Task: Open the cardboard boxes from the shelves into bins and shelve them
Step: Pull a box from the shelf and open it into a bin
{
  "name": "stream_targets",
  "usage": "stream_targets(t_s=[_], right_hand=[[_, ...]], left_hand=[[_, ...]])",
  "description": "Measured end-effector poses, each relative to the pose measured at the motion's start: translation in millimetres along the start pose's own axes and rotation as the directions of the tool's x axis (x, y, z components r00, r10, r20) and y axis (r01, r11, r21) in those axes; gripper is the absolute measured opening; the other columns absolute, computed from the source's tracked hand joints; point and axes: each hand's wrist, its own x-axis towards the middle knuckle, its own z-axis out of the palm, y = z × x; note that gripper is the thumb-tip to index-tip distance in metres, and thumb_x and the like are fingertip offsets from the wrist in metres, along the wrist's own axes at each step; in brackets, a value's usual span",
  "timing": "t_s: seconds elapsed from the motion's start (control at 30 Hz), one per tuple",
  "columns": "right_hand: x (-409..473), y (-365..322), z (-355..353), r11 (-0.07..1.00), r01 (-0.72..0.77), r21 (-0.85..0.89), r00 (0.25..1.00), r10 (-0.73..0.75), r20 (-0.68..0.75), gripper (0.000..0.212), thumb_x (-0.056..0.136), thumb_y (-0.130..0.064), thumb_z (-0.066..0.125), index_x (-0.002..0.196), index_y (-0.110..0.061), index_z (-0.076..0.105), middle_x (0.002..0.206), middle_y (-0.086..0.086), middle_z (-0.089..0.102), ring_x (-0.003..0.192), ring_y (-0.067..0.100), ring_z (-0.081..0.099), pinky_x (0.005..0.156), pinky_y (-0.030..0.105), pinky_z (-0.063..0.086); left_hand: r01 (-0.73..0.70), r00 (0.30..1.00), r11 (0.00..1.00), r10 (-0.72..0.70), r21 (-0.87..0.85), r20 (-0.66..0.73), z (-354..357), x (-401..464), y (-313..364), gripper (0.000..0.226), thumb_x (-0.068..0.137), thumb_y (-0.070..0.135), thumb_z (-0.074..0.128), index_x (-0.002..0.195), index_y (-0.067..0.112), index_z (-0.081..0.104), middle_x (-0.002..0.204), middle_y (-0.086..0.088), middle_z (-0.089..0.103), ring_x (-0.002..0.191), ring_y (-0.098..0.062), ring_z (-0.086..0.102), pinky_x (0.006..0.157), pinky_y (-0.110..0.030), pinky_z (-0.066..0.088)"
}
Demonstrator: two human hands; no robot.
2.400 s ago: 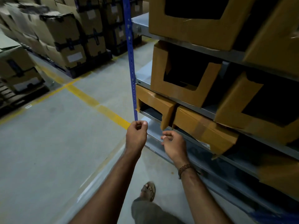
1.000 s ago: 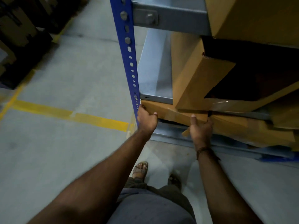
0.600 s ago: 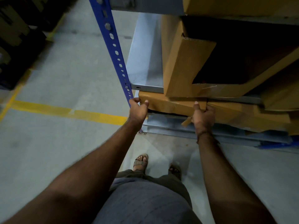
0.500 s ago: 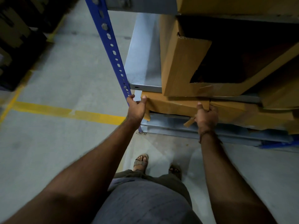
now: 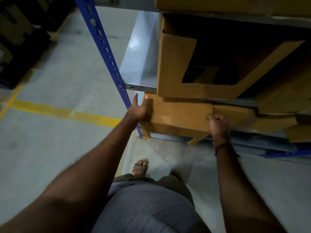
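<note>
A brown cardboard box [image 5: 178,113] sticks out from the lowest shelf [image 5: 252,143], its flaps hanging below its front edge. My left hand [image 5: 140,109] holds its left end, thumb lying on top and fingers around the side. My right hand [image 5: 218,126] grips its right end with curled fingers. Right of it lies another flattened brown box [image 5: 235,113]. On the shelf above stands a cut-open cardboard bin [image 5: 176,68] with a dark opening.
A blue perforated upright [image 5: 107,52] stands just left of my left hand. The grey metal shelf [image 5: 139,64] beside the bin is bare. A yellow floor line [image 5: 67,113] crosses the concrete. Dark stacked boxes [image 5: 16,39] stand far left. My sandalled feet [image 5: 140,165] are below.
The box has slid out of the lowest shelf toward me, both hands holding its ends. Earlier the hands were free in front of the shelf, then took hold of the box.
</note>
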Motion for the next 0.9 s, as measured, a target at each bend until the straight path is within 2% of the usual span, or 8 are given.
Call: stream_targets(t_s=[0.1,0.17,0.3,0.47,0.57,0.67,0.77,0.9], right_hand=[[1.0,2.2,-5.6,0.999,-0.002,0.037,1.0,0.001,0.027,0.037,0.095,-0.051,0.072,0.081,-0.022,0.054,0.085,-0.002,0.058,0.097,0.029,0.062,0.08,0.035,0.043],[-4.1,1.3,-10.9,0.999,0.031,-0.009,0.998,-0.031,0.057,0.043,0.095,-0.06,0.069,0.079,-0.021,0.056,0.08,-0.001,0.059,0.09,0.026,0.06,0.083,0.036,0.046],[-7.9,12.8,-23.3,0.987,0.116,-0.112,0.965,-0.085,0.25,0.069,0.087,-0.082,0.058,0.133,-0.031,0.062,0.127,0.001,0.069,0.116,0.031,0.064,0.106,0.049,0.051],[-17.8,28.0,-36.6,0.996,0.076,-0.044,0.951,-0.059,0.304,0.083,0.076,-0.093,0.056,0.119,-0.025,0.073,0.124,0.005,0.068,0.108,0.029,0.066,0.101,0.048,0.055],[-23.4,35.8,-45.1,0.999,0.032,-0.042,0.939,-0.016,0.342,0.097,0.071,-0.098,0.054,0.126,-0.02,0.068,0.115,0.002,0.072,0.104,0.028,0.068,0.096,0.045,0.056],[-40.8,52.2,-50.9,0.997,0.05,-0.057,0.92,-0.024,0.39,0.117,0.059,-0.107,0.048,0.145,-0.028,0.055,0.132,-0.005,0.067,0.116,0.026,0.066,0.103,0.047,0.054],[-82.6,71.4,-53.2,0.999,-0.001,-0.045,0.898,0.021,0.44,0.108,0.06,-0.105,0.051,0.142,-0.036,0.062,0.134,-0.001,0.069,0.116,0.026,0.068,0.106,0.049,0.054],[-124.1,104.3,-51.4,0.989,-0.081,0.12,0.942,0.037,0.333,0.088,0.062,-0.091,0.069,0.116,-0.022,0.078,0.114,0.002,0.078,0.105,0.024,0.075,0.102,0.049,0.059]], left_hand=[[0.031,0.999,0.999,-0.03,0.018,-0.017,7.8,-12.0,-4.4,0.089,0.086,0.085,0.048,0.152,0.026,0.046,0.148,-0.012,0.056,0.129,-0.036,0.057,0.109,-0.053,0.049],[0.057,0.997,0.998,-0.058,-0.031,-0.057,11.4,-16.4,-8.9,0.086,0.09,0.08,0.05,0.148,0.017,0.047,0.144,-0.013,0.057,0.125,-0.033,0.058,0.106,-0.046,0.049],[0.164,0.98,0.986,-0.164,-0.006,-0.115,9.0,-31.4,-18.0,0.101,0.079,0.086,0.057,0.144,0.01,0.046,0.143,-0.015,0.057,0.124,-0.036,0.058,0.106,-0.048,0.048],[0.117,0.993,0.991,-0.116,-0.064,0.026,23.4,-64.9,-40.8,0.093,0.082,0.081,0.063,0.152,0.024,0.04,0.146,-0.007,0.057,0.125,-0.031,0.06,0.106,-0.046,0.05],[0.119,0.992,0.988,-0.123,-0.096,-0.027,28.3,-84.3,-59.8,0.066,0.092,0.071,0.06,0.132,0.019,0.054,0.122,-0.005,0.066,0.104,-0.023,0.067,0.083,-0.035,0.055],[0.187,0.98,0.978,-0.192,-0.088,-0.048,10.9,-97.1,-71.8,0.103,0.076,0.089,0.058,0.138,0.006,0.051,0.129,-0.011,0.064,0.106,-0.028,0.066,0.077,-0.037,0.055],[0.196,0.977,0.978,-0.201,-0.076,-0.072,-2.9,-116.5,-79.5,0.11,0.079,0.084,0.064,0.15,0.003,0.041,0.141,-0.014,0.055,0.124,-0.035,0.059,0.098,-0.043,0.052],[0.072,0.993,0.995,-0.065,-0.063,0.098,-12.5,-157.1,-105.1,0.079,0.087,0.065,0.071,0.147,0.02,0.047,0.135,-0.001,0.062,0.108,-0.02,0.064,0.086,-0.032,0.051]])
